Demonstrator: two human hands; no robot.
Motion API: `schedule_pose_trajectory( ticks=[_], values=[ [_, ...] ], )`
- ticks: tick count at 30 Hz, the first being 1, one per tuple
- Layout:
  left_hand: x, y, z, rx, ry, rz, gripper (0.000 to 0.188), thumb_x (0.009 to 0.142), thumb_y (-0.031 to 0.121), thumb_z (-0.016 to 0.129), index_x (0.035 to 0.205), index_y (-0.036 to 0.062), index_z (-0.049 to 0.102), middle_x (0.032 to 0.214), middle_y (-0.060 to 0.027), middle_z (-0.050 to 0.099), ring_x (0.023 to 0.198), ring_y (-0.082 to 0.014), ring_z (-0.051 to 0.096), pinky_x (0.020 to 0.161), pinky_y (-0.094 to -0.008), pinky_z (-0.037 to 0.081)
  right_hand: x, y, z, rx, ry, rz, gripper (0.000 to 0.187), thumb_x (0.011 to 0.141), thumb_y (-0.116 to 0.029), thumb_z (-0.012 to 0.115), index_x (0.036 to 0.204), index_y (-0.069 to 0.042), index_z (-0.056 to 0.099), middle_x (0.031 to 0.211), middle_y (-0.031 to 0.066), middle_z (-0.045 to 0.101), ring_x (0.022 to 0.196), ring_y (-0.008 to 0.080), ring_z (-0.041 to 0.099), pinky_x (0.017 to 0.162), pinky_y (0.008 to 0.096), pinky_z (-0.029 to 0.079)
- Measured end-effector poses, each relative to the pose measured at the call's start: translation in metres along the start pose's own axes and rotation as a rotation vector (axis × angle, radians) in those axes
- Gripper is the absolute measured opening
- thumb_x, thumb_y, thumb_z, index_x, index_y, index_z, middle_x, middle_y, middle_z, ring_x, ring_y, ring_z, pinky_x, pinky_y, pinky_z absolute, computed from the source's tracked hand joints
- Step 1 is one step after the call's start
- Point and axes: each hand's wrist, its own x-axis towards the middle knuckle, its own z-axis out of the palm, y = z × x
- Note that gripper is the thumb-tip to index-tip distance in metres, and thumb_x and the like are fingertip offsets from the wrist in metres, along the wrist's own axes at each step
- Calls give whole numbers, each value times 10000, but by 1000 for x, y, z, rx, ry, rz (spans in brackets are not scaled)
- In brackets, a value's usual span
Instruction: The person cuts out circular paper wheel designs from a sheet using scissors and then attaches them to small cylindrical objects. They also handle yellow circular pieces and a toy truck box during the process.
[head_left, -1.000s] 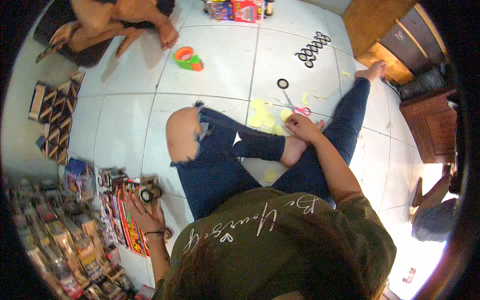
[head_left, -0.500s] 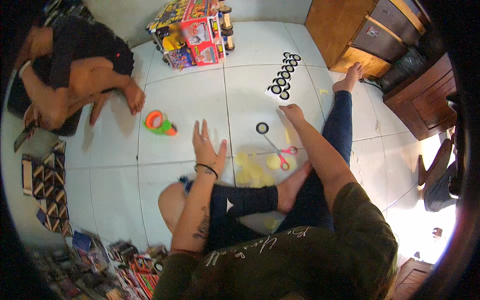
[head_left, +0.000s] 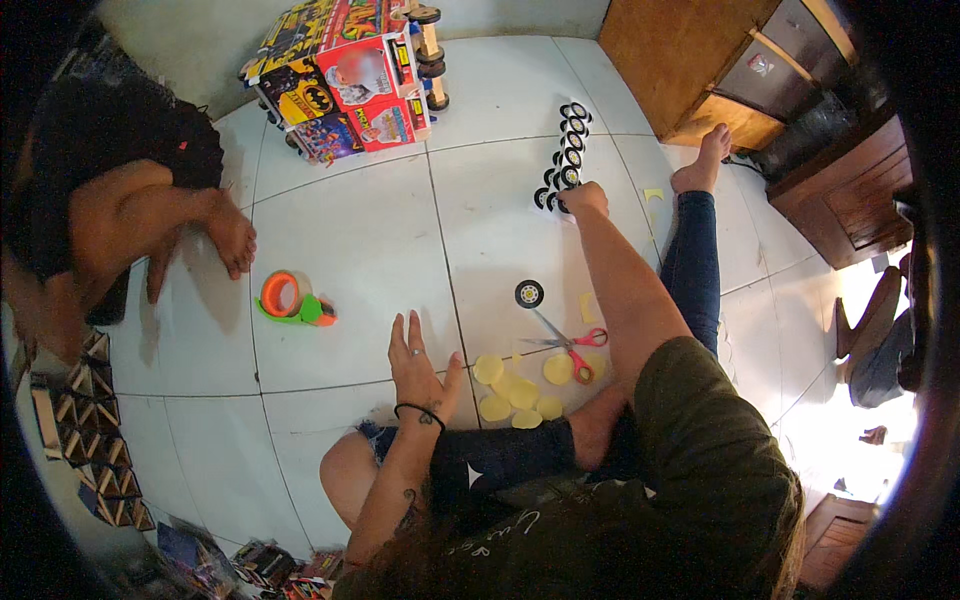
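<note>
A row of small black toy wheels [head_left: 572,157] with pale hubs lies on the white tile floor, partly on a white sheet. My right hand [head_left: 588,199] reaches its near end, fingers closed together on a wheel there and covering part of it. My left hand [head_left: 420,375] holds nothing, its fingers spread above the floor over my bent leg. Between my hands lie one loose wheel [head_left: 529,293] and scissors with pink-red handles [head_left: 580,355], blades partly spread. Several pale yellow paper discs [head_left: 516,390] are scattered beside my foot.
An orange and green tape dispenser [head_left: 293,300] stands to the left, near a seated person's foot [head_left: 232,237]. A colourful printed box structure with wheels [head_left: 345,85] stands at the back. Wooden furniture [head_left: 690,65] is at far right, triangular wood-and-black pieces [head_left: 85,420] at left.
My right hand has moved forward to the near end of the wheel row, and its fingers are now on a wheel. My left hand stays spread. The whole view has shifted slightly.
</note>
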Motion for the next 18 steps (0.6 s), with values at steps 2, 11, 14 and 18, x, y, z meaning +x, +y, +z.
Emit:
schedule_pose_trajectory(
  ticks=[2,11,14,18],
  values=[
    [-2,-1,-3,36,23,-14,784,751,185,640,1370,-17,202,1389,-257,191,1267,-406,231,1045,-445,243,10,11,6,17,52,-133,413,671,-341,718,977,-78,630,1013,108,633,912,264,620,750,383,501],
    [-6,1,5,-229,-55,-19,700,797,188,599,1346,-53,238,1276,-265,391,1185,-377,391,1013,-396,317,-86,49,7,587,-4,-344,453,669,-338,718,937,3,585,860,139,635,713,248,623,650,334,506],
    [-13,12,11,-197,-21,43,696,796,172,603,1350,-43,239,1289,-252,383,1183,-359,398,1007,-387,327,-105,25,-4,138,-40,-390,665,647,-549,676,992,14,600,878,166,635,817,303,619,770,349,492],
    [-24,22,7,-82,-75,61,704,798,154,602,1367,-19,225,1316,-229,364,1212,-336,377,1017,-380,325,-113,-9,-9,-1,-3,-89,741,655,-609,653,1130,-50,546,1195,110,490,1121,242,479,868,377,442]
  ],
)
